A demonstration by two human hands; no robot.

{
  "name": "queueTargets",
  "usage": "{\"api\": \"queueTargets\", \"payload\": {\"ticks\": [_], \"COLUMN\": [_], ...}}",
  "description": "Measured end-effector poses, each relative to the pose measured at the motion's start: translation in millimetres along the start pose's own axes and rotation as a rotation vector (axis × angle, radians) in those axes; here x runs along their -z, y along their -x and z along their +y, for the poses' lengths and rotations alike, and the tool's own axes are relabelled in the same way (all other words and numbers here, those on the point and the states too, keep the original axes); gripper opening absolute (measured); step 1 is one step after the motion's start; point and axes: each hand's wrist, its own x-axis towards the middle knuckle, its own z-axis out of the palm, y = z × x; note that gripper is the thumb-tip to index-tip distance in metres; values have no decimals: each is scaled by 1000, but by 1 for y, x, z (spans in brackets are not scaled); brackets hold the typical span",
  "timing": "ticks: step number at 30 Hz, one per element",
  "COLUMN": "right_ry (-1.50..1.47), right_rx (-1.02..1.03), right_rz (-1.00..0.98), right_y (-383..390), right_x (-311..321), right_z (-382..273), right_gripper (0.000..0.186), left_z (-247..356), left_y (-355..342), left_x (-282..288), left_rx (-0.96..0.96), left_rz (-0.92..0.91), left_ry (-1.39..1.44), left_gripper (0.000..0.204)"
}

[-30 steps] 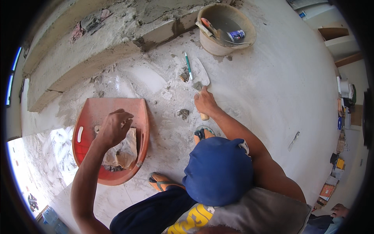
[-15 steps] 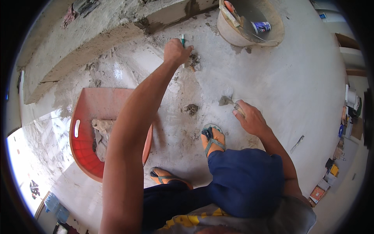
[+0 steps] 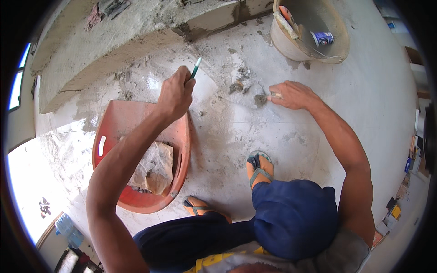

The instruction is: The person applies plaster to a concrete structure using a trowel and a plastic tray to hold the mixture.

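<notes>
My left hand (image 3: 176, 93) is closed round a slim green stick with a white end (image 3: 196, 67), pen-like in shape; its lower part is hidden in the fist. This hand is above the upper edge of an orange-red tub (image 3: 132, 109). Inside the tub lies crumpled brown paper (image 3: 157, 168) with grey dirt on it. My right hand (image 3: 293, 94) grips a small trowel (image 3: 260, 100) by its handle. Its blade, smeared with grey mortar, is low over the floor beside a little heap of grey rubble (image 3: 239, 85).
A rough concrete ledge (image 3: 104, 59) runs across the upper left, with dirty rags (image 3: 107, 9) on it. At the top right stands a round bucket (image 3: 289, 48) holding murky liquid, a cup and tools. My sandalled feet (image 3: 260, 168) are on the dusty tiled floor.
My left hand has drawn back to the left and nearer, still holding the green stick, now tilted. My right hand has moved farther out, bringing the trowel to the rubble, which is now heaped together.
</notes>
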Motion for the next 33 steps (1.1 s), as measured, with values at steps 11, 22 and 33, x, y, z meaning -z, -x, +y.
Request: {"api": "queueTargets", "payload": {"ticks": [11,22,33], "right_ry": [227,286,365], "right_rx": [238,175,621], "right_rz": [307,475,753], "right_y": [-162,-87,-36], "right_x": [95,69,-51], "right_z": [-31,-106,-268], "right_gripper": [51,39,26], "left_z": [-55,-193,-207], "left_y": [274,431,391], "left_x": [129,104,65], "left_rx": [348,769,810], "left_rz": [851,1458,1384], "left_ry": [114,365,738], "left_gripper": [13,14,35]}}
